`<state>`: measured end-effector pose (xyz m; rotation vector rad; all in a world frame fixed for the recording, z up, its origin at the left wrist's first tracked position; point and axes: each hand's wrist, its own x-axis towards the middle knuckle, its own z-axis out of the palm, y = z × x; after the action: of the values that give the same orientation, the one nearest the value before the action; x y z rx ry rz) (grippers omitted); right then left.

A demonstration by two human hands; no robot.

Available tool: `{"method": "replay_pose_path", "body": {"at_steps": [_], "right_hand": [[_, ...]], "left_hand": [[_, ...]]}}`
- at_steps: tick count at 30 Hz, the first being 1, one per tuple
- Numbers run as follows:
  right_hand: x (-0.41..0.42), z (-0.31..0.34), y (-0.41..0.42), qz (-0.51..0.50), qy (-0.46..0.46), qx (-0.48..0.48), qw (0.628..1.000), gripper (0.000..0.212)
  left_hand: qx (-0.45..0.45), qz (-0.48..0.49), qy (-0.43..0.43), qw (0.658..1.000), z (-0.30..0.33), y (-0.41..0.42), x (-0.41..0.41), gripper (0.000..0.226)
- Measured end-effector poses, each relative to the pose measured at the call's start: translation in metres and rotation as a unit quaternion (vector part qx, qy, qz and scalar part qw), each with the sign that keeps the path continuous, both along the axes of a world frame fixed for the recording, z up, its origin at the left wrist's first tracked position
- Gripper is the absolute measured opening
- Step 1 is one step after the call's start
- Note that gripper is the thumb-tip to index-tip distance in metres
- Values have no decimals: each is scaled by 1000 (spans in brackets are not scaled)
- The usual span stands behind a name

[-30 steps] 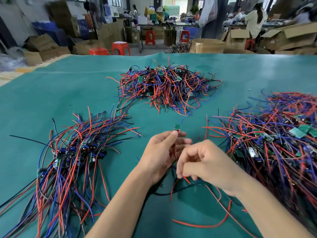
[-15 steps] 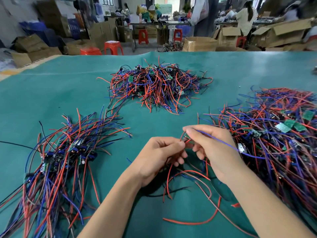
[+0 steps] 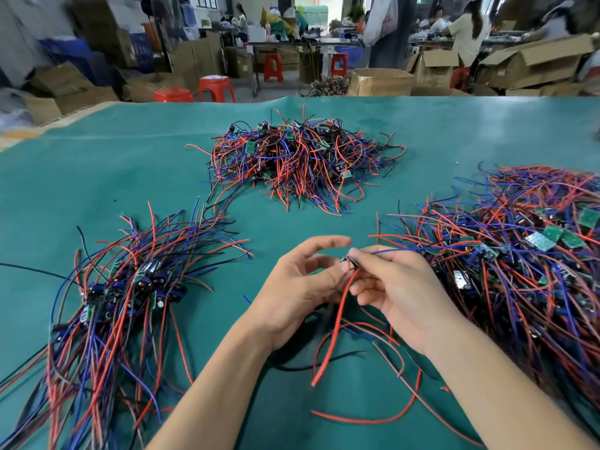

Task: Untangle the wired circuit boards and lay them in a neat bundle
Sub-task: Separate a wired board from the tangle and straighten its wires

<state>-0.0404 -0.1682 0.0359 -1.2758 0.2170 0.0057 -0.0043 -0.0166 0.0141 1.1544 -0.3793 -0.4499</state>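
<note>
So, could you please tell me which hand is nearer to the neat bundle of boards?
Left. The left hand is just right of the neat bundle, with bare mat between. The right hand lies farther right, beside the big tangled pile.

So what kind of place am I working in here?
Probably a small electronics workshop or factory floor: heaps of wired circuit boards on a green work table, open cardboard boxes and red plastic stools behind it.

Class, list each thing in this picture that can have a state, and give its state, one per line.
left hand: open, fingers spread
right hand: pinching a small board
small board: held up, wires dangling
left bundle: combed, aligned
far pile: tangled
right pile: tangled
</note>
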Motion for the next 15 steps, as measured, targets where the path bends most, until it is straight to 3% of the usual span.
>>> {"method": "replay_pose_path", "body": {"at_steps": [8, 10, 14, 15], "right_hand": [[-1, 1, 4, -20, -12, 48, 999, 12], [-1, 0, 5, -43, -27, 41, 998, 27], [0, -8, 4, -87, -88, -94, 988, 79], [0, -9, 4, -87, -99, -116, 984, 81]], "left_hand": [[-6, 44, 26, 999, -1, -1, 0, 14], [-9, 62, 43, 997, -1, 0, 1, 17], [-1, 69, 54, 996, -1, 0, 3, 18], [-4, 68, 55, 996, -2, 0, 2, 16]]}}
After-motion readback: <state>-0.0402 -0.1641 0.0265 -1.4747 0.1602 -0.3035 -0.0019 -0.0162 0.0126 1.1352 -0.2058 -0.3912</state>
